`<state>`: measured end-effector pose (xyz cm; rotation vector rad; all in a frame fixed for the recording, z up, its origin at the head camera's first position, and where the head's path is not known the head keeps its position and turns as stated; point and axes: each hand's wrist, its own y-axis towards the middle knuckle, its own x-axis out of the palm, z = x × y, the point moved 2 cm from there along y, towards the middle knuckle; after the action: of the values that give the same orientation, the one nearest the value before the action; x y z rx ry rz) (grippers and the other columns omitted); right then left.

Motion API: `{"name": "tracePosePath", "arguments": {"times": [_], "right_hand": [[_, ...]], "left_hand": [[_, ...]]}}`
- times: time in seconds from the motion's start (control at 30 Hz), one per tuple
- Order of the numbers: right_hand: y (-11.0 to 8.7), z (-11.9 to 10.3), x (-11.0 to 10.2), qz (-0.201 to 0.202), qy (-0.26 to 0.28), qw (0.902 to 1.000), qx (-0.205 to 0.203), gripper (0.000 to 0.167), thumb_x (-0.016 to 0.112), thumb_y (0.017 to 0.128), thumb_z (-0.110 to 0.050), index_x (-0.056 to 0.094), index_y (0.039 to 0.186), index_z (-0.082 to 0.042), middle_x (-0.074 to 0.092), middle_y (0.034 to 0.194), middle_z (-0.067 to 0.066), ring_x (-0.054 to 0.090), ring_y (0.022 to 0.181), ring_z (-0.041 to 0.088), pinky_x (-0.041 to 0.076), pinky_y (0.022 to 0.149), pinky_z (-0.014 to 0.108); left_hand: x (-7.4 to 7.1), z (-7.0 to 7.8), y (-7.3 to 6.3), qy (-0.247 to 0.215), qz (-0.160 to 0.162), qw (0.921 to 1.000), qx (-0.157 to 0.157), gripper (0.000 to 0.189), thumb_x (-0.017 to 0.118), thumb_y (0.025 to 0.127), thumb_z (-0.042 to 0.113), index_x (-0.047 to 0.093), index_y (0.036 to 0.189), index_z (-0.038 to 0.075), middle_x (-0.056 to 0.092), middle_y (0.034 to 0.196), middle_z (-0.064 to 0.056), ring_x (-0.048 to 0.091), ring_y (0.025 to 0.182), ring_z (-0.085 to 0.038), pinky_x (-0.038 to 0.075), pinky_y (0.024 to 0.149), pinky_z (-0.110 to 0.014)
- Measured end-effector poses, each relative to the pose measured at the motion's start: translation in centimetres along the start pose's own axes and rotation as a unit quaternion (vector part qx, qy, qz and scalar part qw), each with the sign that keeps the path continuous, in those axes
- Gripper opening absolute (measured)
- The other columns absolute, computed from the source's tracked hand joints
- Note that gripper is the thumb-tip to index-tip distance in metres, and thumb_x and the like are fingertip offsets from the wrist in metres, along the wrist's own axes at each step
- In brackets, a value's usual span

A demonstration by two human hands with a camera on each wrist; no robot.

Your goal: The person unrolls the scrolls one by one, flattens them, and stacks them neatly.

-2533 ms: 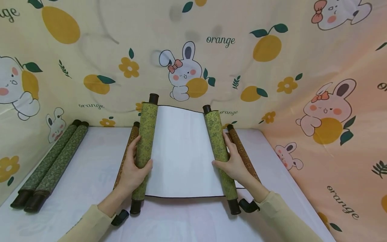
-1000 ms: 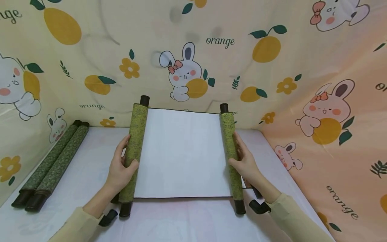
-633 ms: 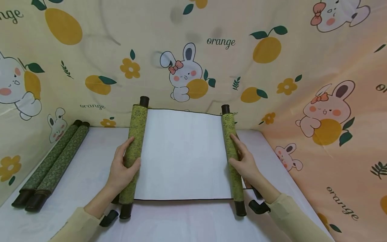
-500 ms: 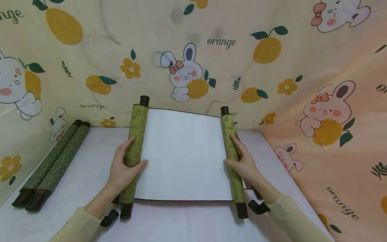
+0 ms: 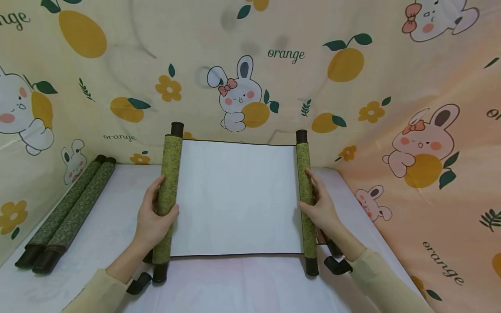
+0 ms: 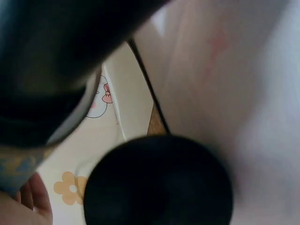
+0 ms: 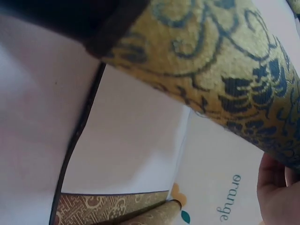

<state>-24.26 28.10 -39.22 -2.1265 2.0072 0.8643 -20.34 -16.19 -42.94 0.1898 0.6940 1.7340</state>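
Observation:
A hanging scroll with yellow-green patterned rollers is partly unrolled, its white paper [image 5: 238,200] stretched between the rollers. My left hand [image 5: 154,221] grips the left roller [image 5: 170,169], thumb over its inner side. On the other side, my right hand [image 5: 322,211] holds the right roller [image 5: 303,163] the same way. Both rollers have dark end knobs. Beneath lies a brown-gold scroll [image 7: 117,208], mostly hidden in the head view. A dark round end knob [image 6: 159,183] blocks much of the left wrist view, and the gold-and-blue pattern fills the upper right wrist view.
Two dark green rolled scrolls [image 5: 74,215] lie side by side at the left of the white-covered table [image 5: 235,287]. A cloth wall [image 5: 242,34] printed with rabbits and oranges stands behind and to the right. Black wrist cameras [image 5: 337,265] sit at both wrists.
The rollers have moved farther apart, baring more white paper and covering more of the brown scroll. Half a second ago the thumbs reached farther inward; now the rollers stand wider.

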Motion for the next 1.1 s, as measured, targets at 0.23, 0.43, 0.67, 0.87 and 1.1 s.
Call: {"name": "tracePosePath", "arguments": {"times": [0.23, 0.43, 0.67, 0.87, 1.1], "right_hand": [[0.1, -0.1, -0.5, -0.001, -0.011, 0.9999, -0.004, 0.099, 0.069, 0.091, 0.008, 0.02, 0.167, -0.033, 0.046, 0.152, 0.024, 0.05, 0.107, 0.029, 0.047, 0.074, 0.029], [0.2, 0.0, -1.0, -0.001, -0.016, 0.9998, -0.009, 0.098, 0.067, 0.091, 0.01, 0.021, 0.168, -0.029, 0.037, 0.158, 0.023, 0.051, 0.112, 0.032, 0.047, 0.076, 0.026], [0.5, 0.7, -1.5, 0.003, -0.022, 0.9998, -0.002, 0.097, 0.062, 0.089, 0.014, 0.024, 0.167, -0.028, 0.035, 0.157, 0.019, 0.051, 0.112, 0.032, 0.043, 0.074, 0.026], [0.6, 0.7, -1.7, 0.001, 0.009, 0.9999, 0.01, 0.096, 0.056, 0.088, 0.015, 0.023, 0.167, -0.03, 0.033, 0.162, 0.018, 0.049, 0.117, 0.035, 0.042, 0.07, 0.028], [0.6, 0.9, -1.8, 0.001, 0.028, 0.9994, 0.021, 0.095, 0.057, 0.092, 0.013, 0.02, 0.168, -0.031, 0.02, 0.171, 0.012, 0.044, 0.131, 0.04, 0.044, 0.071, 0.023]], "left_hand": [[-0.4, 0.0, 0.1, 0.002, 0.004, 1.0, 0.001, 0.087, 0.069, 0.088, -0.013, 0.034, 0.162, 0.016, 0.057, 0.129, -0.017, 0.051, 0.101, -0.006, 0.042, 0.077, -0.015], [-0.9, -0.2, 0.3, 0.007, -0.004, 0.9999, 0.013, 0.09, 0.067, 0.084, -0.017, 0.033, 0.162, 0.011, 0.037, 0.153, -0.016, 0.051, 0.103, -0.008, 0.044, 0.083, -0.008], [-1.7, -0.1, 0.4, -0.006, -0.009, 0.9992, 0.039, 0.087, 0.063, 0.083, -0.022, 0.036, 0.161, 0.006, 0.038, 0.151, -0.016, 0.053, 0.095, -0.005, 0.045, 0.073, -0.009], [-2.4, 0.0, 0.5, 0.009, -0.01, 0.9984, 0.055, 0.077, 0.059, 0.085, -0.021, 0.045, 0.156, 0.004, 0.04, 0.15, -0.015, 0.044, 0.095, -0.009, 0.038, 0.066, -0.014], [-2.6, 0.1, 0.5, 0.015, -0.008, 0.9986, 0.049, 0.076, 0.059, 0.088, -0.018, 0.042, 0.158, 0.005, 0.04, 0.151, -0.021, 0.04, 0.121, -0.006, 0.036, 0.088, -0.012]]}}
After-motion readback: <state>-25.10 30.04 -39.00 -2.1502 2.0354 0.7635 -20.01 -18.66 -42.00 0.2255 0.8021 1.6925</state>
